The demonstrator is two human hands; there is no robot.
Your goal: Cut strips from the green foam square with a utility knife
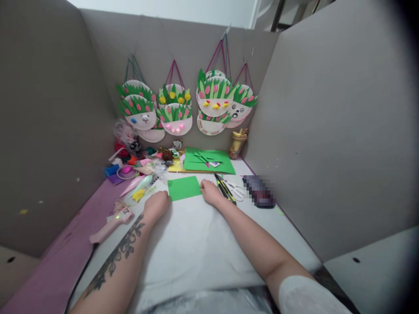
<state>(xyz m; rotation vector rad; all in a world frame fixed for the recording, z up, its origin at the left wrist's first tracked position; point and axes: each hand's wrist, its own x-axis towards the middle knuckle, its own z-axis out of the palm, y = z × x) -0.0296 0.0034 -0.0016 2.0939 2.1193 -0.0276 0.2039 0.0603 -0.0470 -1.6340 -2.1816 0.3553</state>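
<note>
Head view: both hands pressed on a small green paper sheet on the counter.

Head view shows the left hand (157,204) resting, fingers curled, on the near left corner of the flat green rectangular paper sheet (183,188), and the right hand (210,192) at its right edge; whether either pinches the sheet cannot be told. The sheet lies on the white-covered counter (196,244), just before a larger green paper sheet (209,161). It looks light, thin and floppy, easily creased, best lifted by an edge or corner. White-handled scissors (236,190) lie right, a pink glue gun (111,223) left.
</note>
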